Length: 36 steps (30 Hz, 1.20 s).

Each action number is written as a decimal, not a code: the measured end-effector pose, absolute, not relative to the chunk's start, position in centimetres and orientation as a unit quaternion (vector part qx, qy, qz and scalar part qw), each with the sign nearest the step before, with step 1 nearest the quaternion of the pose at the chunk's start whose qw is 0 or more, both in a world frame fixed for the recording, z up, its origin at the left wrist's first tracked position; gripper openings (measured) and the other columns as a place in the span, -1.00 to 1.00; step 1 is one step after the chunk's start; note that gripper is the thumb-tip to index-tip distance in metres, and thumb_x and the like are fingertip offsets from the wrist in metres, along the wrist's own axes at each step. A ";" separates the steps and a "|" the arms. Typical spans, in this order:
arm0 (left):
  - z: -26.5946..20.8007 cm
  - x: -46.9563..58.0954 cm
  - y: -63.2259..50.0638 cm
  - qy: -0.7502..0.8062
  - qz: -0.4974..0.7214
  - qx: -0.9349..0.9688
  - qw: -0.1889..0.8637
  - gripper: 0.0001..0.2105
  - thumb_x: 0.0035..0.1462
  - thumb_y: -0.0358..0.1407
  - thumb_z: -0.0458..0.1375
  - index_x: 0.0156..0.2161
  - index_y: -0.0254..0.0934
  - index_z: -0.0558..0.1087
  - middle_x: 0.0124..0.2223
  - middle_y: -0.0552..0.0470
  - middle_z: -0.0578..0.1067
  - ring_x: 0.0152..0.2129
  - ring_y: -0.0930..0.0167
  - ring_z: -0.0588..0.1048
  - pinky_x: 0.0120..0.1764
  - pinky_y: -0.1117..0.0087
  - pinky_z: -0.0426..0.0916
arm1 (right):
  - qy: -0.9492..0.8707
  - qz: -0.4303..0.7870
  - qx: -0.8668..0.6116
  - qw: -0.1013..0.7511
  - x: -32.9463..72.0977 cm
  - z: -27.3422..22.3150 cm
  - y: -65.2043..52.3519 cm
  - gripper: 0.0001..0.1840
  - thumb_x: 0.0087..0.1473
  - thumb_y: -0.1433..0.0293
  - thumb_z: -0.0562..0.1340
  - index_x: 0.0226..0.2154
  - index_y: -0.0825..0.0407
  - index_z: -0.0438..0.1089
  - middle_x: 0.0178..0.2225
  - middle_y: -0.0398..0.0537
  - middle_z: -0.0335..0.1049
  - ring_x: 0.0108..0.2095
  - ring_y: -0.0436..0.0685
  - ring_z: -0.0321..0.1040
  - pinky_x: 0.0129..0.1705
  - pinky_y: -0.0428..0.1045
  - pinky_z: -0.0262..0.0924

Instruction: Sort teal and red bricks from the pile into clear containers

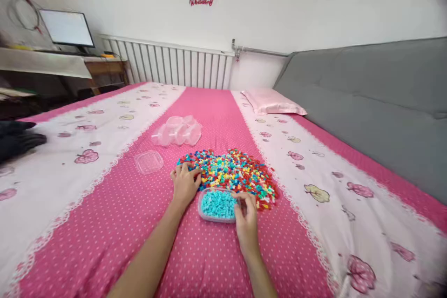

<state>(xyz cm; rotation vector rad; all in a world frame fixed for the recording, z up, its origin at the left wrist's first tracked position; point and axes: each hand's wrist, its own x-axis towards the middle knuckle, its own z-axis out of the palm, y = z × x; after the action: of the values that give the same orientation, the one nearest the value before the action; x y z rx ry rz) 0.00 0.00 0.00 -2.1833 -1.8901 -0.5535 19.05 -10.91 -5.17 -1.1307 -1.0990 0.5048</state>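
In the head view, a clear plastic box (200,209) full of small turquoise building bricks (218,203) stands on the bed in front of me. Behind it spreads a loose heap of mixed building bricks (240,174), in red, yellow, blue, green, white and turquoise. My left hand (185,184) rests at the left edge of this heap, its fingers bent and apart, touching the bricks. No brick can be made out in it. My right hand (247,214) is at the right end of the box, with fingers and thumb closed on its rim.
A clear lid (149,162) lies left of the heap, with several clear plastic containers (178,131) grouped behind it. A pink pillow (274,101) lies at the back right beside a grey headboard (366,102). Dark cloth (19,139) is at the far left.
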 end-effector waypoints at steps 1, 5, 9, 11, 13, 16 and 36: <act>0.0 0.0 0.1 -0.640 -0.188 -0.738 0.099 -0.68 0.38 -0.17 0.23 0.16 -0.24 0.46 0.21 -0.14 0.47 0.08 0.18 0.51 0.10 -0.02 0.47 | -0.488 0.224 -0.504 0.677 19.1 -5.2 -10.9 -0.81 0.12 0.39 0.22 -0.21 -0.06 0.52 -0.13 -0.06 0.32 -0.04 0.23 0.38 0.08 0.13 0.24; 0.1 0.1 0.2 -0.643 -0.192 -0.736 0.095 -0.68 0.38 -0.17 0.23 0.15 -0.24 0.46 0.20 -0.14 0.48 0.06 0.18 0.51 0.09 -0.01 0.47 | -0.485 0.225 -0.506 0.677 19.1 -5.2 -11.1 -0.82 0.14 0.39 0.22 -0.20 -0.06 0.51 -0.13 -0.05 0.32 -0.04 0.23 0.37 0.07 0.12 0.25; 0.1 0.2 0.2 -0.644 -0.199 -0.733 0.093 -0.68 0.38 -0.17 0.23 0.15 -0.24 0.47 0.19 -0.14 0.48 0.06 0.19 0.52 0.09 0.00 0.48 | -0.483 0.230 -0.506 0.677 18.9 -5.2 -11.2 -0.82 0.20 0.37 0.21 -0.17 -0.06 0.49 -0.12 -0.05 0.31 -0.06 0.21 0.39 0.05 0.11 0.28; 0.1 0.2 0.2 -0.643 -0.201 -0.733 0.093 -0.68 0.38 -0.18 0.23 0.15 -0.25 0.46 0.19 -0.14 0.48 0.06 0.19 0.52 0.09 0.00 0.48 | -0.481 0.232 -0.505 0.678 18.9 -5.2 -11.3 -0.83 0.21 0.37 0.21 -0.16 -0.06 0.49 -0.12 -0.05 0.31 -0.06 0.21 0.39 0.06 0.11 0.28; 0.0 0.2 0.1 -0.641 -0.202 -0.734 0.095 -0.68 0.38 -0.18 0.24 0.15 -0.25 0.46 0.19 -0.14 0.48 0.06 0.18 0.52 0.09 -0.01 0.48 | -0.480 0.233 -0.505 0.679 18.9 -5.2 -11.3 -0.83 0.22 0.37 0.21 -0.16 -0.06 0.49 -0.11 -0.05 0.31 -0.04 0.21 0.38 0.07 0.12 0.27; -0.1 0.3 0.1 -0.641 -0.202 -0.734 0.097 -0.67 0.38 -0.18 0.24 0.15 -0.26 0.46 0.19 -0.14 0.48 0.05 0.18 0.52 0.08 -0.01 0.48 | -0.481 0.236 -0.502 0.679 18.9 -5.2 -11.3 -0.84 0.22 0.36 0.21 -0.15 -0.07 0.49 -0.11 -0.05 0.30 -0.03 0.22 0.38 0.09 0.13 0.27; -0.2 0.2 0.0 -0.662 -0.200 -0.718 0.080 -0.69 0.38 -0.19 0.23 0.15 -0.25 0.47 0.19 -0.14 0.48 0.06 0.18 0.52 0.09 -0.01 0.48 | -0.476 0.243 -0.507 0.676 18.9 -4.8 -11.5 -0.85 0.23 0.32 0.22 -0.17 -0.07 0.49 -0.12 -0.05 0.30 -0.05 0.21 0.38 0.05 0.12 0.27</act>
<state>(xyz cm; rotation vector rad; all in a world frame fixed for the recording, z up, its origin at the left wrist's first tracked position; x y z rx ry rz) 0.20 -0.04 -0.25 -2.1493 -1.9794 -0.5975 18.90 -11.47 -4.77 -1.1394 -1.0706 0.5466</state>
